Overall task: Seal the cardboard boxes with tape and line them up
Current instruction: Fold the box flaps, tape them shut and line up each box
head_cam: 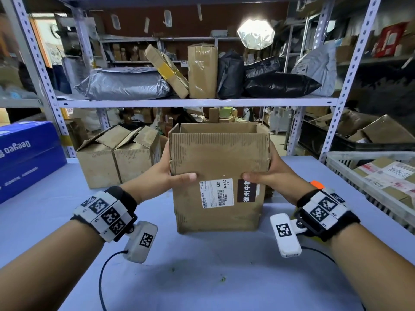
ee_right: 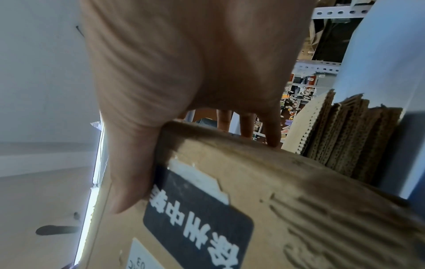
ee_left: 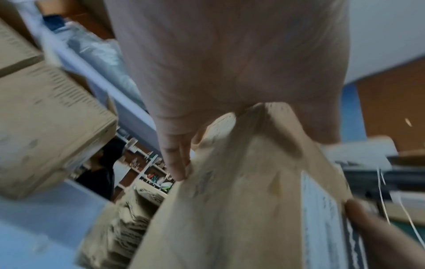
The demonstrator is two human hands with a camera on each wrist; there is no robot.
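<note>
An open-topped cardboard box was held between both hands at the middle of the table, the left hand wrapped round its left edge and the right hand round its right edge. Each grip was closed on the box: thumbs were pressed flat against the near face, one beside a white barcode label and the other at a black label with white characters, while the fingers were laid along the side walls. In the right wrist view the thumb was seen against the black label's edge. The box's flaps were standing up, untaped. Whether its base was resting on the table could not be told. Two more open boxes were standing side by side, touching, at the far left of the table. A blue carton was placed at the left edge, a white crate of parcels at the right. Shelving loaded with packages was seen behind.
</note>
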